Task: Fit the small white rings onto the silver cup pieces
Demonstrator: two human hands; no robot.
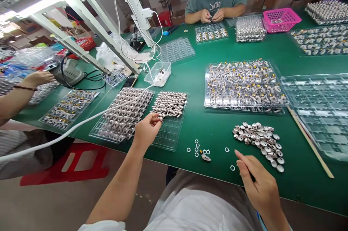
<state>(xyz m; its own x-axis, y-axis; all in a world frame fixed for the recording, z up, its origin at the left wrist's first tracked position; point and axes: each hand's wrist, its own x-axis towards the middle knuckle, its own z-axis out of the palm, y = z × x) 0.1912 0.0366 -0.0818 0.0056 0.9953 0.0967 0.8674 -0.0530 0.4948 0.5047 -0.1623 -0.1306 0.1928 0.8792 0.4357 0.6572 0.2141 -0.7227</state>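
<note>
My left hand is over a clear compartment tray, its thumb and forefinger pinched on a small silvery part at the front of the packed rows of silvery parts. My right hand hovers by the table's front edge, forefinger and thumb slightly apart with nothing visible between them. Close to its fingertips lie two small white rings. Beyond it spreads a loose pile of silvery oval caps. Between my hands are several more white rings and a single silvery piece.
Left of my hand is a full tray of silvery parts, crossed by a white cable. A filled stacked tray, clear trays and a wooden stick lie right. Co-workers' hands work opposite and at left.
</note>
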